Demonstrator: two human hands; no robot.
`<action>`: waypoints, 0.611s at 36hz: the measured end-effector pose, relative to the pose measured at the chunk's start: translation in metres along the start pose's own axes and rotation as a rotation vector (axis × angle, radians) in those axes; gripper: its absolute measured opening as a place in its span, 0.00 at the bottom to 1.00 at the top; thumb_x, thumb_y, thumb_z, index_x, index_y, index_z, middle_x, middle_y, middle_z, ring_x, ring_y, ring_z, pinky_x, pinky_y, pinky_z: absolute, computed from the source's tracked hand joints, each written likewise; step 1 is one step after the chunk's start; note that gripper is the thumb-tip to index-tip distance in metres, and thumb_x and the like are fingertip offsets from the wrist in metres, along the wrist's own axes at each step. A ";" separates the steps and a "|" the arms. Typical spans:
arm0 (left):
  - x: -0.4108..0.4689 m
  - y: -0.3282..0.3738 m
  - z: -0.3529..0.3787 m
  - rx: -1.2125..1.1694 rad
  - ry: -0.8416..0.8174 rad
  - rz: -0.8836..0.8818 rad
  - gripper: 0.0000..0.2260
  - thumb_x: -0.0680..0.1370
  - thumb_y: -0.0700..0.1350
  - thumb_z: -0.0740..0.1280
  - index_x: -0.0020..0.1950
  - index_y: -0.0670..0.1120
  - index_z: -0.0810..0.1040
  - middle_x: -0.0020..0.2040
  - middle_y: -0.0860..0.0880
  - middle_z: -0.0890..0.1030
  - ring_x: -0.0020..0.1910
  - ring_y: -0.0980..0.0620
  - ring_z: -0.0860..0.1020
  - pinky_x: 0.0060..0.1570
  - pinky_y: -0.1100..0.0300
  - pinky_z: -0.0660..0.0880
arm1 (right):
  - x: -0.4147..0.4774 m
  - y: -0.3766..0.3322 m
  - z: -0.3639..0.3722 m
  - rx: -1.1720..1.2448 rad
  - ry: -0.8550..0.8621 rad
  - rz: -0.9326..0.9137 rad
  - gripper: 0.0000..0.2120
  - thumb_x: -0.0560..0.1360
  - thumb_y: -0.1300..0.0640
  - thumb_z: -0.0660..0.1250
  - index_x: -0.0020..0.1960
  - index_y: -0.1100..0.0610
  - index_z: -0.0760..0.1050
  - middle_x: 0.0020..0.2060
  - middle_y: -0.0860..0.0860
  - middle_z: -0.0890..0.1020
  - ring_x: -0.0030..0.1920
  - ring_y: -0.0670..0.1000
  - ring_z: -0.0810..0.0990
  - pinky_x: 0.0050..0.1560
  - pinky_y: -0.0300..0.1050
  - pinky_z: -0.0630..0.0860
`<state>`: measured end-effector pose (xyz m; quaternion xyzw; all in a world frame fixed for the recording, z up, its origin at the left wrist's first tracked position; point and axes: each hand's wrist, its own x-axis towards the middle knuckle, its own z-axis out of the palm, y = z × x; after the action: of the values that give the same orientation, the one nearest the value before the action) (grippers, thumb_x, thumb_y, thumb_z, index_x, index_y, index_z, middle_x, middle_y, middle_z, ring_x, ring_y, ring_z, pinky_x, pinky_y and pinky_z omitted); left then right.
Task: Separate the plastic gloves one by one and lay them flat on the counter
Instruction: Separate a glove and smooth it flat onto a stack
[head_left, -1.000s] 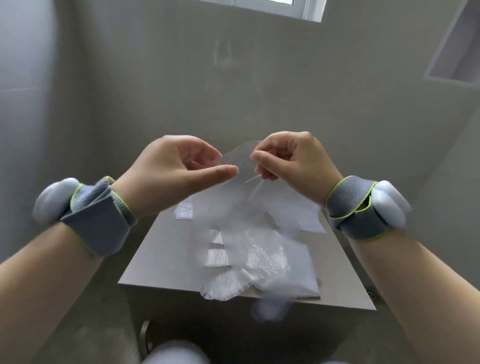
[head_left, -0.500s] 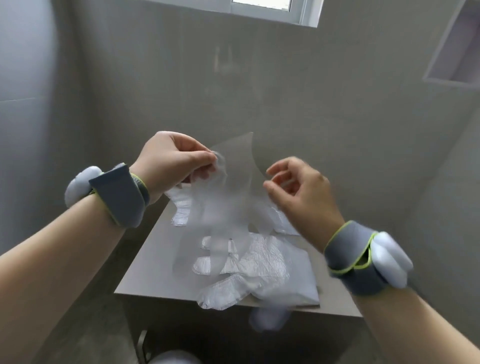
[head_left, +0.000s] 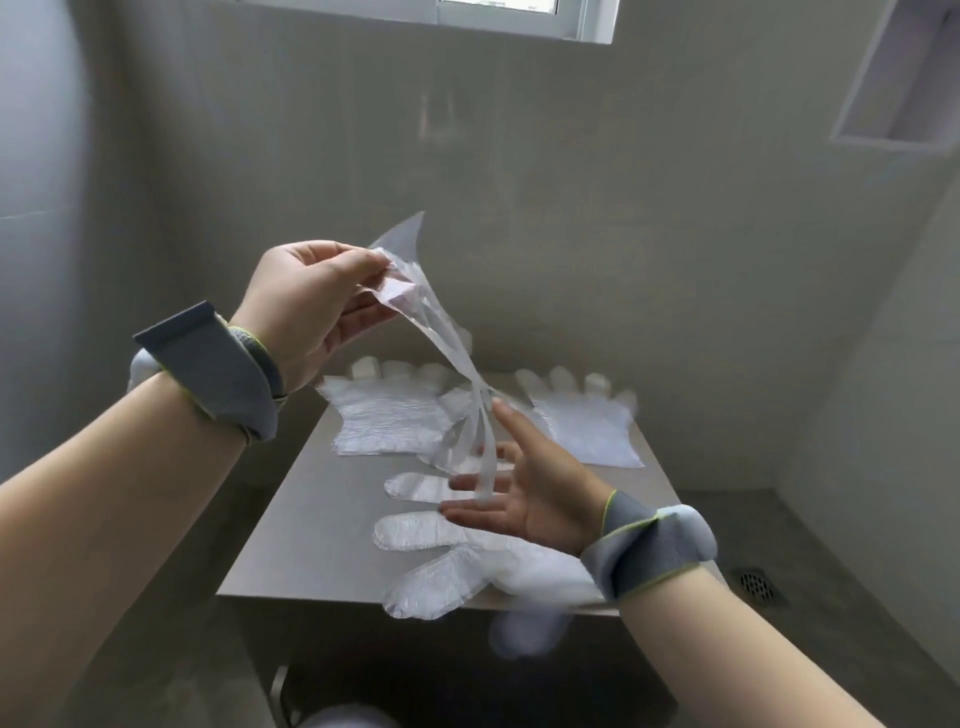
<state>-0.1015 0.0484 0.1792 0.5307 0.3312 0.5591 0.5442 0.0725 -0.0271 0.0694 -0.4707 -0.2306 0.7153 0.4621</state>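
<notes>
My left hand pinches the cuff of a clear plastic glove and holds it up above the counter. The glove hangs twisted, its fingers trailing down onto my right hand. That hand is open, palm up, fingers spread, just over the counter's middle. Two gloves lie flat at the back: one at the left, one at the right. A bunch of gloves lies at the front edge, partly under my right wrist, fingers pointing left.
The small grey counter stands against a tiled wall, with a window frame above and a wall niche at the upper right. A floor drain sits low on the right. One glove finger hangs over the front edge.
My left hand has lifted the glove higher and to the left. My right hand let go of it, dropped toward the counter and opened palm up under the hanging fingers.
</notes>
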 end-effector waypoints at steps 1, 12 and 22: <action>0.001 0.001 -0.001 -0.013 0.010 0.007 0.04 0.77 0.36 0.66 0.42 0.39 0.77 0.34 0.46 0.82 0.32 0.53 0.82 0.34 0.63 0.78 | 0.003 0.000 0.001 0.119 -0.106 0.060 0.43 0.69 0.36 0.68 0.73 0.59 0.56 0.65 0.69 0.68 0.56 0.71 0.77 0.52 0.58 0.79; 0.008 -0.024 -0.050 0.080 0.048 -0.072 0.05 0.77 0.38 0.67 0.41 0.41 0.78 0.36 0.45 0.82 0.31 0.53 0.80 0.32 0.63 0.80 | 0.036 -0.039 0.026 0.296 0.028 -0.290 0.06 0.75 0.62 0.66 0.39 0.58 0.74 0.27 0.49 0.77 0.22 0.42 0.73 0.20 0.28 0.68; 0.021 -0.073 -0.085 0.012 -0.002 -0.322 0.16 0.76 0.46 0.67 0.60 0.39 0.74 0.51 0.37 0.82 0.41 0.44 0.83 0.35 0.58 0.81 | 0.069 -0.076 0.009 -0.539 0.231 -0.577 0.03 0.73 0.61 0.70 0.43 0.54 0.80 0.29 0.45 0.81 0.27 0.39 0.76 0.24 0.31 0.67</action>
<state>-0.1600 0.1002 0.0963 0.4747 0.4147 0.4620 0.6239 0.0897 0.0700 0.1000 -0.5684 -0.4788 0.4127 0.5266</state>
